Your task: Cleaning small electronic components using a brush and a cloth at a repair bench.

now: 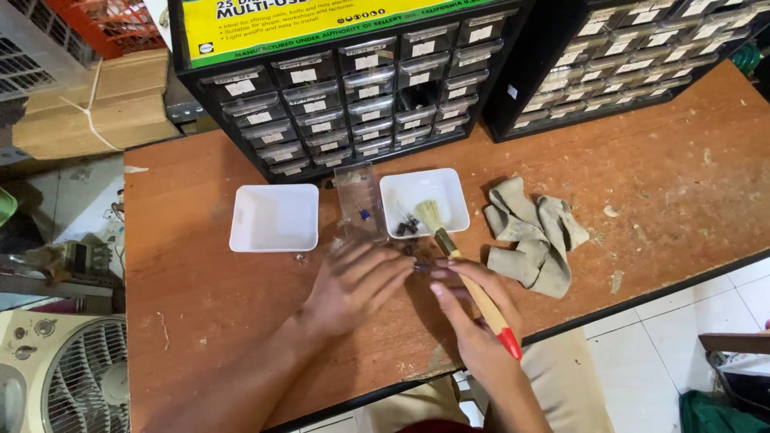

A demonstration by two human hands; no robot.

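My right hand (473,309) grips a small paintbrush (469,281) with a wooden handle and red end; its pale bristles rest in the right white square dish (445,183), beside a few small dark parts (407,226). My left hand (357,285) lies fingers spread on the wooden table, its fingertips near tiny dark parts by the right hand's fingertips. A clear plastic drawer (360,200) lies between the two dishes with a small blue part inside. The left white dish (274,217) looks bare.
A black cabinet of small clear drawers (353,88), one slot open, stands at the back, a second one (626,56) to its right. A crumpled grey cloth (533,236) lies right of the brush. The table edge (642,293) runs near me; a fan (72,377) sits lower left.
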